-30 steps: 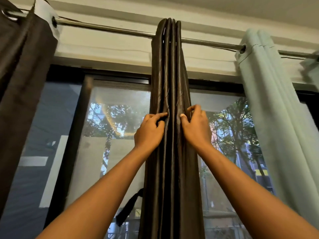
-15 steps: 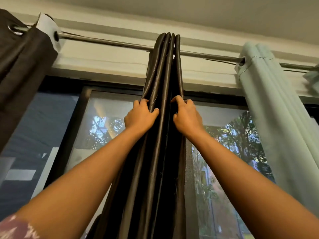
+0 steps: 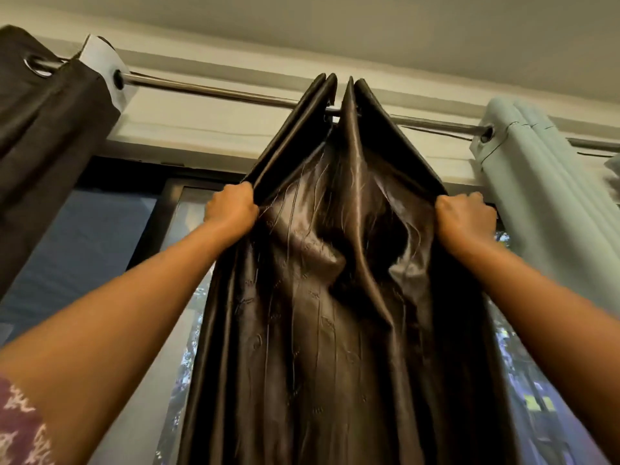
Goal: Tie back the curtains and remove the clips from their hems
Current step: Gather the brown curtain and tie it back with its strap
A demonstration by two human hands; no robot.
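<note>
Brown curtain (image 3: pixel 322 297) at middle of rod (image 3: pixel 214 92), now spread apart versus bunched half second ago. Left hand (image 3: pixel 231 209) and right hand (image 3: pixel 464 219) clenched on outer folds. No tie-back or clips visible yet.

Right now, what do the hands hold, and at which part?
Both grip the brown curtain: left hand its left folds, right hand its right folds, below the rod.

A glossy dark-brown satin curtain (image 3: pixel 322 297) hangs at the centre from the metal rod, its pleats spread apart in a fan, with a matte dark-brown curtain (image 3: pixel 43 135) bunched at ten o'clock and a pale-green curtain (image 3: pixel 550 196) gathered at two o'clock.
</note>
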